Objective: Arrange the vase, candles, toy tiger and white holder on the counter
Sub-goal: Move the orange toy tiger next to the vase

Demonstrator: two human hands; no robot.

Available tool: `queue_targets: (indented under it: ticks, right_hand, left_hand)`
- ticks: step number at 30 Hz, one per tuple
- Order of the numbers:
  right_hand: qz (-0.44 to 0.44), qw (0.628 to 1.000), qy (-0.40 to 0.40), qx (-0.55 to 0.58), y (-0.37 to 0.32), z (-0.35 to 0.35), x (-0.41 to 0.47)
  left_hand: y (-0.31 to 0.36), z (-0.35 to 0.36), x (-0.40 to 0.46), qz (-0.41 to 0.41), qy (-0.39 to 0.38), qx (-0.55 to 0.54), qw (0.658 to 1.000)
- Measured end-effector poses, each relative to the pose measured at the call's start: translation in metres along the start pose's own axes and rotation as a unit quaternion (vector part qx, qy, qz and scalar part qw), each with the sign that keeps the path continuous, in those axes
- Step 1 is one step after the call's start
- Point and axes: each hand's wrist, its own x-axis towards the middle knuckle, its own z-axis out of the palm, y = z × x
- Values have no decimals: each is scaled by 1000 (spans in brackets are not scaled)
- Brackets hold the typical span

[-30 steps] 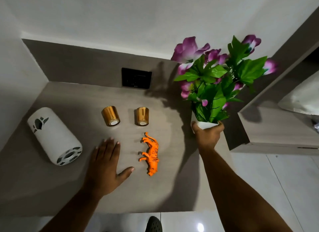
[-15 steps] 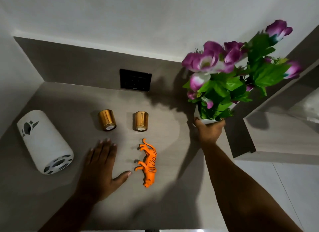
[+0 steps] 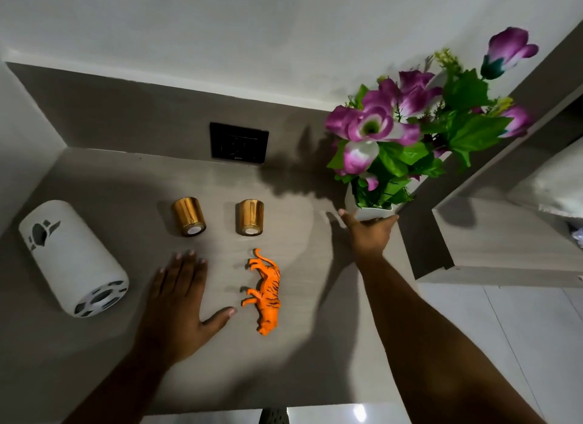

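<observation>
At the far left of the surface (image 3: 94, 376) the white holder (image 3: 72, 258) lies tipped on its side, its cut-out end facing near and right. Well apart to its right, my left hand (image 3: 181, 300) rests palm down and flat, fingers spread, its grip open and holding nothing. Just beyond my fingertips stand the two gold candles, side by side: the left candle (image 3: 188, 216) and the right candle (image 3: 250, 217), a gap between them. Behind them on the far wall sits a dark switch plate (image 3: 239, 142). Right of my left thumb the orange toy tiger (image 3: 266, 292) lies on the surface, tail toward the candles, head toward the near edge, close to my thumb but not touching it. Further right, my right hand (image 3: 369, 234) wraps its grip around the base of the white vase (image 3: 370, 210) near the right edge; I cannot tell whether the vase is resting on the surface. Purple flowers (image 3: 372, 127) and green leaves spread above it.
</observation>
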Motion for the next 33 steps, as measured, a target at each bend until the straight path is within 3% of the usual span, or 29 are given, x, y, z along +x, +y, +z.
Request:
queue_targets:
  ticks: [4, 6, 8, 10, 14, 18, 26, 33]
  right_hand:
    - [16, 990, -11, -137, -5, 3, -62]
    - [-5, 974, -85, -210, -7, 6, -97]
    - [27, 946, -179, -268, -6, 9, -130]
    - [58, 926, -237, -288, -3, 11, -157]
    - [78, 915, -258, -300, -3, 18, -175]
    - [99, 914, -258, -296, -16, 29, -175]
    - [124, 941, -154, -274, -35, 15, -119]
    - [-26, 935, -52, -349, -62, 31, -65]
  left_hand:
    - [0, -2, -2, -2, -7, 5, 1000]
    - [-1, -1, -1, -5, -8, 8, 1000]
    - [-3, -1, 0, -5, -10, 13, 1000]
    - [-4, 0, 0, -7, -14, 19, 1000]
    - [-5, 1, 1, -7, -16, 35, 999]
    - [-4, 1, 1, -6, -7, 32, 999]
    - [-9, 6, 3, 5, -3, 6, 1000]
    - [-10, 11, 5, -8, -8, 9, 1000]
